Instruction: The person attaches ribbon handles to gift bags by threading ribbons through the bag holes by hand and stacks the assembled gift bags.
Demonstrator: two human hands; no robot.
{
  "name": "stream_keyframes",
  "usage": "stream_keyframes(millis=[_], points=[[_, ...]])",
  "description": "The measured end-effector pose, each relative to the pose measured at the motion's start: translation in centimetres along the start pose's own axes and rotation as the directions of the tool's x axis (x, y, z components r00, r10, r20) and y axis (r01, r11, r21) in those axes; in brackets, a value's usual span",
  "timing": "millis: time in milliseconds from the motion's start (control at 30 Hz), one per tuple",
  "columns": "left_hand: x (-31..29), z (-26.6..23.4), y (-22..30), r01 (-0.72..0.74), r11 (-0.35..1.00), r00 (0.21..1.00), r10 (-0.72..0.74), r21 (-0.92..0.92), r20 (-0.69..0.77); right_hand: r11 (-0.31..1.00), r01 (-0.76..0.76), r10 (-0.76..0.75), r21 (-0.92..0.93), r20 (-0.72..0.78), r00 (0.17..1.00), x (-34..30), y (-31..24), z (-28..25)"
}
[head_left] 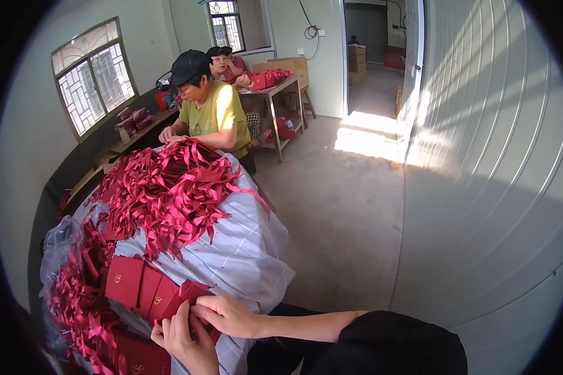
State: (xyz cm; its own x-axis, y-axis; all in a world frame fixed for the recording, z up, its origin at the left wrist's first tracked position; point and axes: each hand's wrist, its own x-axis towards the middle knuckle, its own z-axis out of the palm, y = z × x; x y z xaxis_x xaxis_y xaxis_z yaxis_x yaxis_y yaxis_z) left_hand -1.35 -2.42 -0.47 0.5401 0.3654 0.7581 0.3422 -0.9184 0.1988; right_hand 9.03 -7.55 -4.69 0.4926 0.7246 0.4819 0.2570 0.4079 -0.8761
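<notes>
At the near edge of the cloth-covered table, my left hand and my right hand meet with fingertips pinched together. Between and behind them is a dark red folded piece, gripped by both; the exact spot they pinch is hidden by the fingers. Just beyond lie flat red rectangular pieces with small gold emblems, overlapping in a row. Another red piece with a gold emblem rests left of my left hand.
A large heap of red ribbons covers the table's far part; more ribbons and clear plastic lie along the left. White cloth drapes the table. A co-worker in a yellow shirt works at the far end; another person sits behind.
</notes>
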Motion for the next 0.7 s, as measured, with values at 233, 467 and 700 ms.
stream_keyframes(millis=[233, 467, 700], points=[[-0.2, 0.0, -0.2, 0.008, 1.0, 1.0, -0.008, 0.005, -0.007, 0.983, -0.148, 0.137, 0.106, 0.105, 0.985, 0.7, -0.5, -0.9], [-0.1, 0.1, 0.2, -0.014, 1.0, 1.0, 0.014, 0.004, -0.005, 0.992, 0.109, -0.11, -0.063, -0.005, 0.994, 0.8, 0.0, -0.4], [-0.1, -0.1, 0.4, 0.018, 0.999, 1.0, -0.018, 0.028, 0.001, 0.992, 0.033, -0.021, -0.121, 0.095, 0.995, 0.8, -0.7, -1.2]])
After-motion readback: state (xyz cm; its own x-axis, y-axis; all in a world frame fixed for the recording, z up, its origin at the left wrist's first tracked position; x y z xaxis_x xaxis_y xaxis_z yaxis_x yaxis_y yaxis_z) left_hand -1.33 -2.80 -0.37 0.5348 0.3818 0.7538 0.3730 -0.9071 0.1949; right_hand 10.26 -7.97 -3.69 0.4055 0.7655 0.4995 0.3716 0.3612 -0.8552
